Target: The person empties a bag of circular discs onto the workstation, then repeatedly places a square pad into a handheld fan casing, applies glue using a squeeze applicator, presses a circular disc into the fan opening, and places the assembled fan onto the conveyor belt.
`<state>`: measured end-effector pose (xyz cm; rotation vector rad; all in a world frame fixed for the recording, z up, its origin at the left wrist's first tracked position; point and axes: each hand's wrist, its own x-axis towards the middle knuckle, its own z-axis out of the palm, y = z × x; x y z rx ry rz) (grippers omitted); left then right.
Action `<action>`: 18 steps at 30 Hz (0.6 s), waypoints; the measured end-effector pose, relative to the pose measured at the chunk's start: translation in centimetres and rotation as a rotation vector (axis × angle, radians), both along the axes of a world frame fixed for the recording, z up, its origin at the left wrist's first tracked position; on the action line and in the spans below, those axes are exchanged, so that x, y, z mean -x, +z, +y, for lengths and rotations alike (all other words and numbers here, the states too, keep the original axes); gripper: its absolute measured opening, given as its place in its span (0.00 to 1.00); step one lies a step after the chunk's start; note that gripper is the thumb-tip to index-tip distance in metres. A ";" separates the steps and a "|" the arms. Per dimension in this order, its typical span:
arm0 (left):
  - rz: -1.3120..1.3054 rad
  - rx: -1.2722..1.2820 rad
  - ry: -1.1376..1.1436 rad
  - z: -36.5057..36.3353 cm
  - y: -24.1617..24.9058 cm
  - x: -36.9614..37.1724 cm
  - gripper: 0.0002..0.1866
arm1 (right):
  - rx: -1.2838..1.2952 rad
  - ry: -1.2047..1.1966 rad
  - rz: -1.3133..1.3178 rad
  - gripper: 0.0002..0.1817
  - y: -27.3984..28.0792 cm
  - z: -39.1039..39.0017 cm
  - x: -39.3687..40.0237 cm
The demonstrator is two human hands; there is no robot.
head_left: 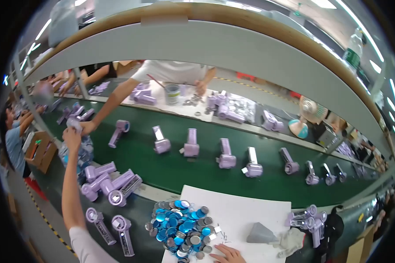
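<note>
Factory workroom with a green conveyor belt [175, 170] running across the view, on which lilac plastic parts [226, 154], each with a round head and a straight handle, lie spaced in a row. The left hand [72, 136] of the person is extended over the near left edge of the belt, beside the hand [88, 127] of a co-worker reaching from the far side. A pale item [74, 125] lies at the fingertips of the left hand; whether the fingers grip it cannot be told. Just below is clear plastic wrapping [86, 151], followed by a pile of lilac parts [114, 182] and, nearer, two more parts [123, 234] lying side by side. The right hand [229, 254] lies palm down on a white sheet [241, 210], fingers loosely spread, near a heap of blue and silver discs [180, 225]. Right of the heap are a grey wedge [260, 233], a pale glove [291, 243] and a further cluster of parts [310, 221]. Across the belt stands a tub [172, 94].
</note>
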<state>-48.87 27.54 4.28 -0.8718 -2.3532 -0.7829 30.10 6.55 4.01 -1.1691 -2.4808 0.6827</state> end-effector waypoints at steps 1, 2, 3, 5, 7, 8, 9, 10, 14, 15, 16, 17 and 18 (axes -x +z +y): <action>0.098 0.050 -0.016 -0.4 0.4 -3.2 0.22 | -0.002 0.012 -0.024 0.22 -0.7 0.4 -0.1; 0.185 0.051 -0.088 -1.4 1.0 -7.6 0.24 | -0.024 0.032 -0.020 0.22 -1.1 0.6 0.0; 0.273 0.054 -0.157 -2.5 1.7 -12.1 0.26 | -0.040 0.063 -0.018 0.22 -1.1 1.0 0.2; 0.257 0.005 -0.504 -6.7 4.1 -24.2 0.22 | 0.330 0.086 0.082 0.18 -0.3 3.9 -0.2; 0.105 0.024 -0.860 -12.3 6.3 -36.5 0.19 | 0.775 0.087 0.214 0.14 3.0 10.5 -2.1; 0.058 0.043 -0.949 -14.5 7.0 -40.6 0.17 | 0.568 0.092 0.246 0.13 4.5 14.9 -2.4; 0.043 0.047 -0.933 -15.7 7.3 -43.0 0.15 | 0.336 0.062 0.234 0.12 5.4 19.7 -2.6; 0.016 0.049 -0.901 -15.8 7.6 -44.0 0.14 | 0.133 0.006 0.223 0.12 5.6 24.9 -2.7; -0.244 0.052 -0.943 -22.0 1.5 -50.8 0.16 | -0.354 -0.269 -0.173 0.14 0.3 47.3 -3.5; -0.342 0.050 -0.993 -23.8 -0.3 -53.3 0.17 | -0.409 -0.327 -0.156 0.15 -1.7 52.3 -3.9; -0.319 0.075 -0.828 -24.6 -0.5 -55.2 0.15 | -0.468 -0.363 -0.140 0.16 -3.2 56.5 -4.0; -0.384 0.060 -0.644 -26.2 -1.8 -56.6 0.12 | -0.510 -0.396 -0.134 0.17 -4.4 59.8 -3.6; -0.543 0.003 -0.326 -27.5 -3.9 -58.6 0.09 | -0.532 -0.419 -0.149 0.18 -5.1 62.3 -3.1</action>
